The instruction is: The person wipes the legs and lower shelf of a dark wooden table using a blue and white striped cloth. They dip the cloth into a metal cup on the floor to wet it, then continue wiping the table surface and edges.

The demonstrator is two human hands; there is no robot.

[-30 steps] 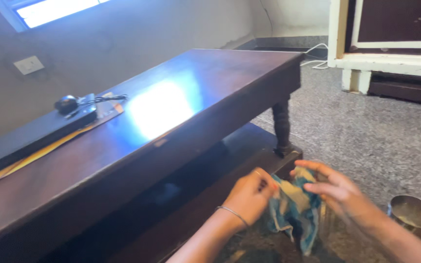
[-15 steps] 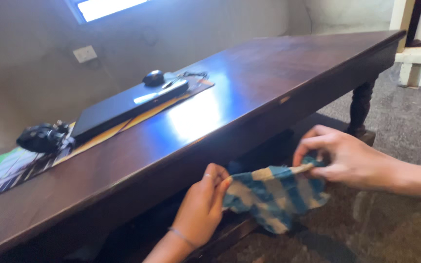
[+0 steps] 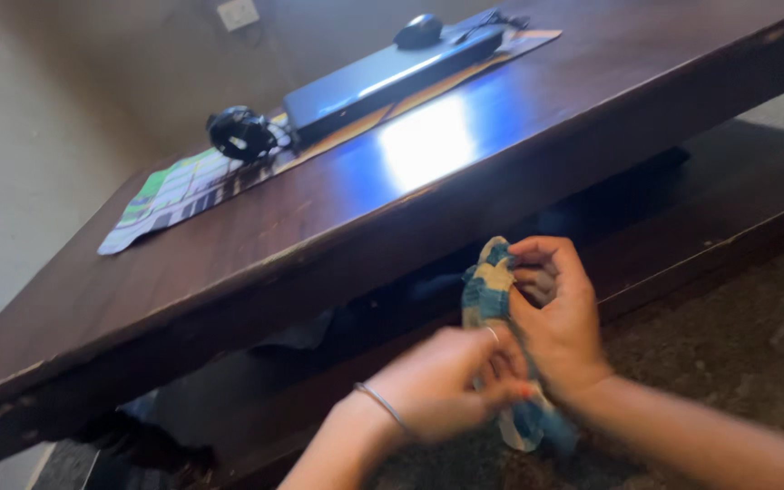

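A blue and cream checked cloth (image 3: 487, 286) is bunched up between both hands, in front of the long side of a dark wooden table (image 3: 256, 245). My right hand (image 3: 557, 327) grips the cloth near its top, fingers curled over it. My left hand (image 3: 442, 386), with a thin bangle on the wrist, pinches the cloth's lower part, and a tail of cloth hangs below the hands. Both hands are held below the tabletop's edge, close to the lower shelf (image 3: 700, 240).
On the tabletop lie a closed dark laptop (image 3: 383, 77), a black mouse (image 3: 417, 30), a black bundled object (image 3: 240, 133) and a printed mat (image 3: 183, 186). A wall socket (image 3: 238, 13) is behind. Speckled floor (image 3: 746, 354) is at right.
The cloth, held spread between my hands half a second ago, is now gathered into a bunch with the hands close together. The view has swung left along the table.
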